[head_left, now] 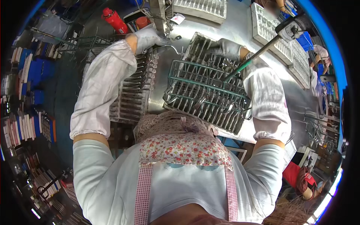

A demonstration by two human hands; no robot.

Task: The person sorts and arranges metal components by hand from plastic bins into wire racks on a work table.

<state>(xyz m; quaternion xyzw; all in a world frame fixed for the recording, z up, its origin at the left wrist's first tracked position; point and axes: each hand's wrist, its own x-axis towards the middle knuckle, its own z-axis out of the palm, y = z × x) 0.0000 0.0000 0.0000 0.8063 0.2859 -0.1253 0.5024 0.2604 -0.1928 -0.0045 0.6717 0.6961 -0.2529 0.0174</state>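
My left hand (147,39), in a pale grey glove, is at the foot of an upright machine (160,17). Its fingers are closed around a small shiny metal part (174,38) at the machine's base. Below them, a thin curved metal rod (169,46) runs to the right. My right hand (227,49), also gloved, reaches over the far end of a tray of slender metal pieces (200,47). Its fingers are bent together among the pieces; what they hold is hidden. A green wire basket (202,77) lies over that tray, with more metal pieces in it.
Another tray of metal pieces (131,93) lies left, below my left forearm. A red bottle (115,21) and an orange cup (142,22) stand beyond my left hand. More trays (200,9) line the steel table's far side and right. A green-and-grey rod (255,54) crosses above my right wrist.
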